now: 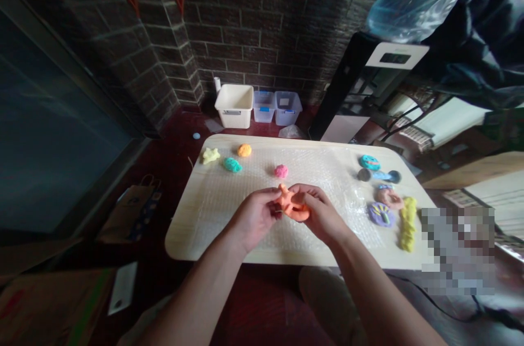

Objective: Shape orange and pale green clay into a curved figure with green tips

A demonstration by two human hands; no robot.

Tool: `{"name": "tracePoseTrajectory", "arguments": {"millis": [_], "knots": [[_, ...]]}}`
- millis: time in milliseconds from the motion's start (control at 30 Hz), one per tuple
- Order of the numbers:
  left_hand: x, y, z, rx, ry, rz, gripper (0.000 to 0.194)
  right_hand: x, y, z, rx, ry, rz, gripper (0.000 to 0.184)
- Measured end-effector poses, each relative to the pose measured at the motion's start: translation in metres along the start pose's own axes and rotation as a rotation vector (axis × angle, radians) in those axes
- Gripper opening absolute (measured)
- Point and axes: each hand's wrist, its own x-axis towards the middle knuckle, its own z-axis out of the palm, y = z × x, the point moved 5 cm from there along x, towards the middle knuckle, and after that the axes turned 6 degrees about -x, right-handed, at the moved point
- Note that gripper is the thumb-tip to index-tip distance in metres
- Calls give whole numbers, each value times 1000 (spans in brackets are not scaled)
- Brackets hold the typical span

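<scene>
Both my hands meet over the middle of a low table [192,237] covered with bubble wrap [229,193]. Between them is an orange clay figure [291,205] with small arms sticking up. My left hand [254,218] pinches its left side with curled fingers. My right hand [321,212] wraps round its right side. The figure is held just above the wrap.
On the table lie a yellow star [210,155], a teal lump [232,165], an orange ball [244,150], a pink ball [280,171], and several coloured clay pieces at the right, including a yellow strip [408,223]. White and clear bins [234,106] stand by the brick wall.
</scene>
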Motion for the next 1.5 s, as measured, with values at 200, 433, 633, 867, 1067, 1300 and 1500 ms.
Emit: {"name": "tracePoseTrajectory", "arguments": {"millis": [200,433,633,867,1067,1300,1500], "knots": [[-2,11,-3,196,106,383,25,0,-3,-9,-270,346,-225,36],[-7,11,0,298,119,541,25,-9,-9,3,-572,318,-381,53],[-8,8,1,199,114,484,19,-17,-24,8,-781,362,-528,52],[-8,3,8,142,103,442,26,-22,-29,13,-985,417,-658,31],[-6,8,13,25,24,408,18,-24,-30,8,-977,492,-711,29],[-11,10,15,44,76,515,15,-31,-37,13,-979,588,-812,32],[-8,13,3,172,88,487,17,-21,-29,17,-689,310,-582,30]]}}
